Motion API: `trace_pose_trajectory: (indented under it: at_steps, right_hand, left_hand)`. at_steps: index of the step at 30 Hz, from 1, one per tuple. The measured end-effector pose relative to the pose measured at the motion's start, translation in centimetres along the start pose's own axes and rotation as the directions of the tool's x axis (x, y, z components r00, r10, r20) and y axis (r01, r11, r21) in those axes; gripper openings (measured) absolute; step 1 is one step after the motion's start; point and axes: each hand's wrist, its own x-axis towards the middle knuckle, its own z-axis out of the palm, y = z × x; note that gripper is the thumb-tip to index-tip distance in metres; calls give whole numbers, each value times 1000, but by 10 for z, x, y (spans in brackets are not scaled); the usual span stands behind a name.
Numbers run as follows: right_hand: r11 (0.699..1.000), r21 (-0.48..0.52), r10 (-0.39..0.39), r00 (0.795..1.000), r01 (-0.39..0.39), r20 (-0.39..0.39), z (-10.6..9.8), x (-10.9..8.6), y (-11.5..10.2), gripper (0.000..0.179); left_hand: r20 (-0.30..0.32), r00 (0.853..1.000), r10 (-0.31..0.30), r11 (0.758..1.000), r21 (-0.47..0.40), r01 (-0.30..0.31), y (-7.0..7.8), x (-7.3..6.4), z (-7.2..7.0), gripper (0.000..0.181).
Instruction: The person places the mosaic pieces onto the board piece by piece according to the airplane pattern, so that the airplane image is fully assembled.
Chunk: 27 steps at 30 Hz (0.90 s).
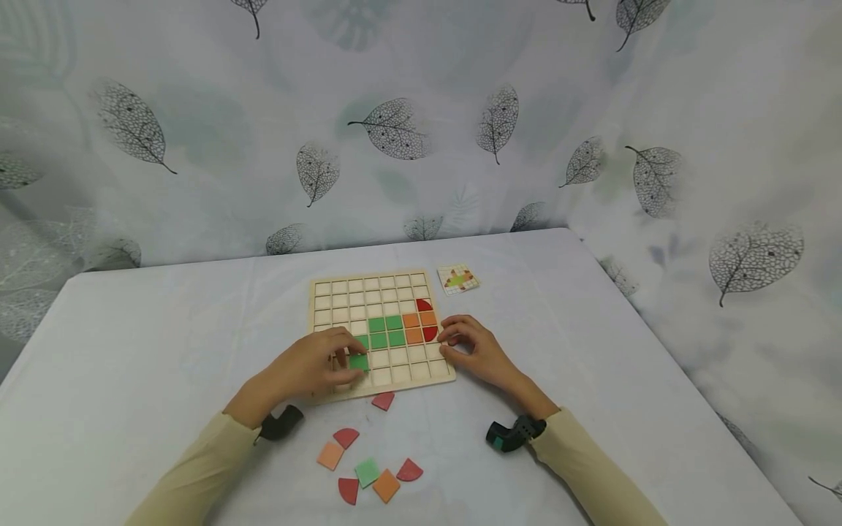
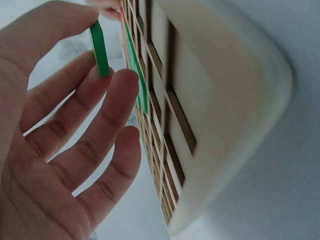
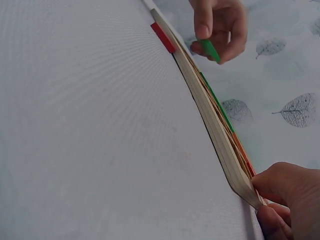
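Note:
My left hand (image 1: 316,367) pinches a green square tile (image 2: 99,49) between thumb and fingertips, above the near-left part of a wooden grid board (image 1: 398,357). My right hand (image 1: 478,353) grips the board's right edge, thumb against its side. Green tiles (image 1: 386,332) lie in the middle cells. Right of these sit orange square tiles (image 1: 419,327) in a block. Red quarter-circle tiles (image 1: 424,305) occupy the right column, one above and one beside the orange block.
Loose pieces lie on the white tablecloth (image 1: 164,329) in front of the board: several red quarter-circles (image 1: 410,470), orange squares (image 1: 386,486) and a green square (image 1: 367,473). One red piece (image 1: 383,400) is close to the board's near edge. A pattern card (image 1: 458,279) rests beyond its far-right corner.

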Motion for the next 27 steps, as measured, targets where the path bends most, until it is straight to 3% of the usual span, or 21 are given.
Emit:
trace_pose_trajectory:
  at_steps: [4, 9, 17, 23, 27]
  right_hand:
    - [1000, -2, -8, 1000, 8, -9, 0, 0, 0, 16]
    - [1000, 0, 5, 1000, -5, -6, -1, 0, 1, 16]
    - [1000, 3, 6, 1000, -6, 1, 0, 1, 1, 16]
    - [1000, 8, 16, 1000, -16, -1, 0, 1, 2, 16]
    - [1000, 9, 22, 1000, -22, 2, 0, 1, 3, 16]
  left_hand:
    - [-43, 999, 6, 1000, 18, -5, -8, 3, -1, 24]
    - [-58, 998, -32, 999, 24, 34, -11, 6, -3, 25]
    - [-45, 992, -118, 992, 37, 120, -15, 14, -3, 24]
    - [-22, 978, -206, 979, -13, 206, -17, 20, -7, 24]
    - [-27, 975, -219, 976, -6, 219, -18, 23, -9, 22]
